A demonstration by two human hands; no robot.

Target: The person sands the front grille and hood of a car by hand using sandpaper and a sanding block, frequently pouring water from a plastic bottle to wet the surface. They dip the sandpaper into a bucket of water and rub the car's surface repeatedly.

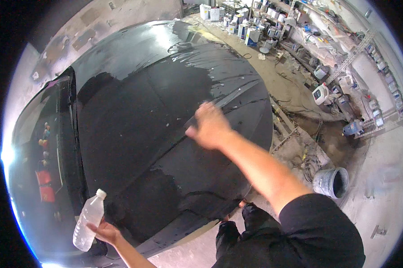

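A dark car hood (125,116) fills the middle, wet and black over much of its surface, with duller grey patches and white drips near the front. My left hand (106,232) is wrapped round a clear plastic bottle (88,219) with a white cap, held tilted by the windshield's near corner. Out over the middle of the hood, my right hand (210,127) bears down with bent fingers, slightly blurred. A dark flat edge shows between its thumb and fingers, but its kind cannot be made out.
The windshield (36,165) curves along the left, with small coloured things behind it. A grey bucket (331,182) stands on the floor at right. Cans and containers crowd the shelves (313,49) at the back right. A white jug (320,93) stands below them, near loose hoses.
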